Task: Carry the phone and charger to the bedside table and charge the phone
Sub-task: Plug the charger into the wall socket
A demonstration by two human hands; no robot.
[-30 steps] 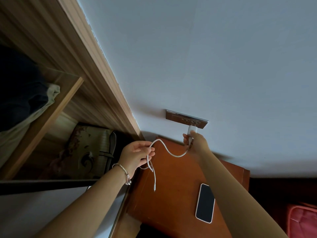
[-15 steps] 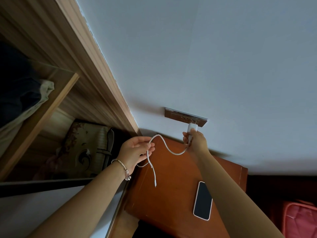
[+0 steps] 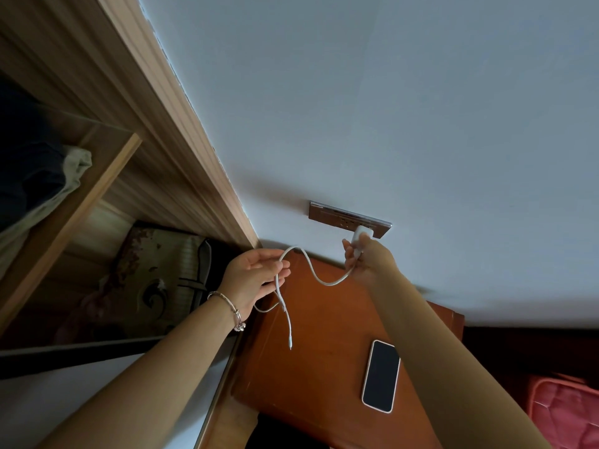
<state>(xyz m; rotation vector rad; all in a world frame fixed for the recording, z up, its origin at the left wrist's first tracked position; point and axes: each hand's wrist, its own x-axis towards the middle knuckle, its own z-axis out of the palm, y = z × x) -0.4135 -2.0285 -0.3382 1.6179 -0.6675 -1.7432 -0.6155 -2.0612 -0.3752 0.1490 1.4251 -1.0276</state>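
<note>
My right hand grips the white charger plug and holds it against the right end of the metal wall socket. From the plug the white cable sags in a loop across to my left hand, which holds it between thumb and fingers. The cable's free end dangles over the red-brown bedside table. The phone lies screen up and dark on the table, beside my right forearm.
A wooden wardrobe stands open on the left, with clothes on a shelf and a patterned bag below. The white wall is behind the table. A pink quilted thing lies at the lower right.
My right hand has pushed the plug up to the socket. My left hand has risen a little with the cable. The phone has not moved.
</note>
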